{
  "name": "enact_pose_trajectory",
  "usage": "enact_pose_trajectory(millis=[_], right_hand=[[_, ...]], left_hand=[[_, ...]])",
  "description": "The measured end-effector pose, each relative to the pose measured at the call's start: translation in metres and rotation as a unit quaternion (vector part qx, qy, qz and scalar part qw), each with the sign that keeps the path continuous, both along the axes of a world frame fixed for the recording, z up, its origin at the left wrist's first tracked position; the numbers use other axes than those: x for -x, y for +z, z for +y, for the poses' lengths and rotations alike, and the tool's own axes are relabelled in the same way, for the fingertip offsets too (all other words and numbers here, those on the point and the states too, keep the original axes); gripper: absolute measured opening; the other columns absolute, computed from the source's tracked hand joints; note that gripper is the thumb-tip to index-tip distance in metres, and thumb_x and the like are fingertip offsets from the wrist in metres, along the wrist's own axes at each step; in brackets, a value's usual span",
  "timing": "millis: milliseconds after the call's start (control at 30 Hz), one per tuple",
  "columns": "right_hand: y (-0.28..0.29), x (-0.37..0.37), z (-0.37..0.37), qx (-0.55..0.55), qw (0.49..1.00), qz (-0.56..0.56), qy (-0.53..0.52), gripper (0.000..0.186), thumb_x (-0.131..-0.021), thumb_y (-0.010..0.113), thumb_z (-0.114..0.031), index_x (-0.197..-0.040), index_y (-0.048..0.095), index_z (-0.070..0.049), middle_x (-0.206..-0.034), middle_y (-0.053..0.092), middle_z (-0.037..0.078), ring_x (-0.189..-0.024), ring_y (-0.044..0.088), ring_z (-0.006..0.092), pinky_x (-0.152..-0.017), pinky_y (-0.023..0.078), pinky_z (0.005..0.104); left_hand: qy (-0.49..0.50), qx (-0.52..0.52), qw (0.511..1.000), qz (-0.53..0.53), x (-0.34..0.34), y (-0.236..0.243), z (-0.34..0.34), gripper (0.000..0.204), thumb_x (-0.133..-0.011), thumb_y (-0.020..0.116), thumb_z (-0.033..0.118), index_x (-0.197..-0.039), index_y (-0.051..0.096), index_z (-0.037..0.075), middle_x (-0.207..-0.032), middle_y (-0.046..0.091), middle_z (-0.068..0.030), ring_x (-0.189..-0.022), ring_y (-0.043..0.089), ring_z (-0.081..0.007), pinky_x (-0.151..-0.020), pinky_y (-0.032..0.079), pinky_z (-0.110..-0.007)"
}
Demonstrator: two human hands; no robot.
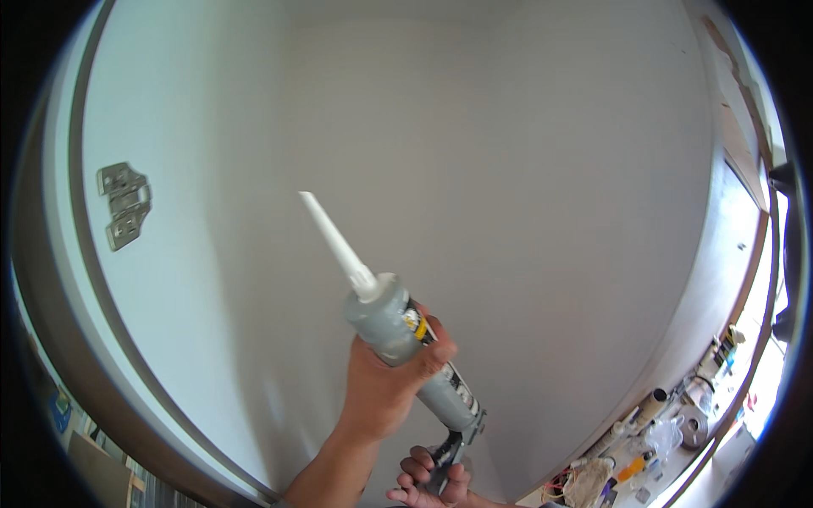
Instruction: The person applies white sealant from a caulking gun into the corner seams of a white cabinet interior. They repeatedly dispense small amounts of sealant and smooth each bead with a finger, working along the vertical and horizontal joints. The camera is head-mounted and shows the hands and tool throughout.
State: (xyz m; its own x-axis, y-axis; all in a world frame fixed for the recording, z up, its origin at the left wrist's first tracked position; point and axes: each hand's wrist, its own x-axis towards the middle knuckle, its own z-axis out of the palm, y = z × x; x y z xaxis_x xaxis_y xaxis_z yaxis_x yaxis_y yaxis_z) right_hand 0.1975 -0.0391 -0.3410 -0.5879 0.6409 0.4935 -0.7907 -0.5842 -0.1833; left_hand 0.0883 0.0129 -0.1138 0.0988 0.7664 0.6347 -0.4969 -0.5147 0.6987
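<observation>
A caulking gun (pixel 464 423) with a grey sealant cartridge (pixel 373 317) in it is tilted up in front of me. Its long white nozzle (pixel 332 237) points up and to the left, toward a pale panel. My left hand (pixel 381 389) is wrapped round the cartridge, the thumb lying across its printed label. Lower down, my right hand (pixel 430 481) is closed about the gun's dark handle (pixel 446 461), with some fingers curled loosely. The nozzle tip appears apart from the panels, though its exact distance is hard to tell.
Pale panels (pixel 542 195) form a cabinet-like recess around my hands. A metal hinge (pixel 125 206) is fixed on the left panel. At the lower right lies clutter: a grey tape roll (pixel 693 426), an orange-handled tool (pixel 632 468), tubes and plastic bags.
</observation>
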Motion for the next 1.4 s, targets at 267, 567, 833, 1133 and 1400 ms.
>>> enact_pose_trajectory(millis=[267,567,833,1133,1400], right_hand=[[-0.009,-0.005,-0.007,-0.017,1.0,0.017,-0.019,0.043,-0.1,0.071,-0.045,-0.081,0.048,-0.015,-0.074,0.04,-0.004,-0.064,0.035,0.0127,-0.068,0.036,0.0317],[-0.023,-0.011,0.0,-0.049,0.999,-0.009,-0.012,0.037,-0.105,0.065,-0.043,-0.084,0.051,-0.016,-0.075,0.041,-0.004,-0.067,0.037,0.0129,-0.073,0.039,0.035],[-0.029,-0.015,-0.001,-0.023,1.0,-0.008,-0.005,0.036,-0.109,0.057,-0.042,-0.085,0.049,-0.016,-0.08,0.042,-0.004,-0.071,0.038,0.0144,-0.073,0.037,0.035],[-0.035,-0.022,0.0,-0.009,1.0,-0.007,0.013,0.034,-0.107,0.059,-0.042,-0.087,0.055,-0.015,-0.08,0.049,-0.002,-0.075,0.047,0.0164,-0.076,0.042,0.0361],[-0.065,-0.037,0.026,-0.065,0.994,-0.044,0.071,0.044,-0.099,0.062,-0.062,-0.09,0.057,-0.02,-0.081,0.047,-0.005,-0.083,0.05,0.0155,-0.108,0.039,0.0456]], left_hand=[[-0.026,0.037,0.999,0.003,0.002,-0.019,0.004,0.046,-0.088,0.087,0.015,-0.12,0.055,0.008,-0.103,0.066,-0.0074,-0.098,0.068,-0.0199,-0.086,0.059,-0.039],[-0.025,0.041,0.999,0.017,0.003,-0.027,0.003,0.045,-0.089,0.085,0.012,-0.122,0.054,0.009,-0.105,0.066,-0.0083,-0.099,0.07,-0.0226,-0.086,0.059,-0.039],[-0.024,0.048,0.999,0.002,0.003,-0.028,0.003,0.046,-0.089,0.085,0.011,-0.122,0.054,0.01,-0.107,0.066,-0.008,-0.1,0.069,-0.0225,-0.086,0.059,-0.04],[-0.01,0.037,0.999,-0.002,0.002,-0.031,0.001,0.046,-0.089,0.085,0.011,-0.122,0.054,0.009,-0.106,0.065,-0.0076,-0.1,0.069,-0.0223,-0.086,0.059,-0.04],[0.073,0.106,0.991,-0.032,-0.01,-0.059,0.007,0.04,-0.091,0.084,0.012,-0.118,0.055,0.008,-0.102,0.065,-0.0075,-0.096,0.068,-0.0217,-0.087,0.055,-0.04]])
